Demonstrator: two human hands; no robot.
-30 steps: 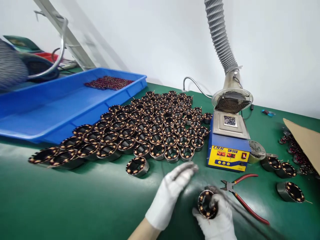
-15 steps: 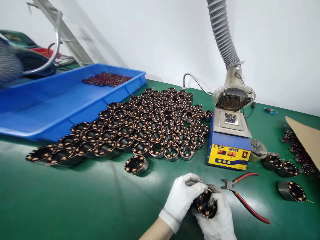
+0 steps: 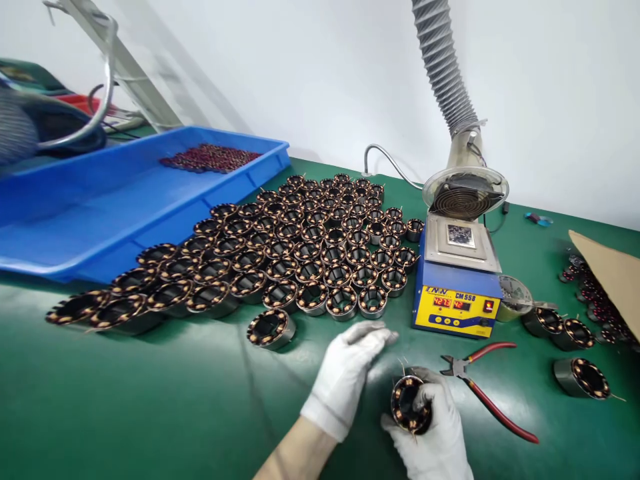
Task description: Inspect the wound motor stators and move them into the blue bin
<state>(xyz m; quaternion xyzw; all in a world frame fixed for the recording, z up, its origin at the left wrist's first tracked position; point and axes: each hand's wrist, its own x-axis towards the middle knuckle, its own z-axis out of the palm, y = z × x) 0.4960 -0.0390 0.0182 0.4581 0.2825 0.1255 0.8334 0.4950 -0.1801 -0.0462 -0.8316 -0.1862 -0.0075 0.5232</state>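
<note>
Both my hands wear white gloves. My right hand (image 3: pixel 437 437) grips a wound motor stator (image 3: pixel 407 405), a dark ring with copper coils and thin wire ends sticking up, low in the middle of the view. My left hand (image 3: pixel 345 373) hovers just left of it, fingers stretched out and apart, holding nothing I can make out. Red-handled side cutters (image 3: pixel 483 390) lie on the green mat right of my right hand. One lone stator (image 3: pixel 271 328) sits left of my left hand.
Several rows of stators (image 3: pixel 300 253) cover the mat ahead. A blue and yellow solder pot (image 3: pixel 457 280) stands under a grey fume hose (image 3: pixel 445 73). A blue tray (image 3: pixel 100 207) lies at the left. More stators (image 3: pixel 583 377) and a cardboard sheet (image 3: pixel 613 273) sit at the right.
Half a second ago my left hand was closed against the stator in my right hand. Now it has lifted away to the left with its fingers spread.
</note>
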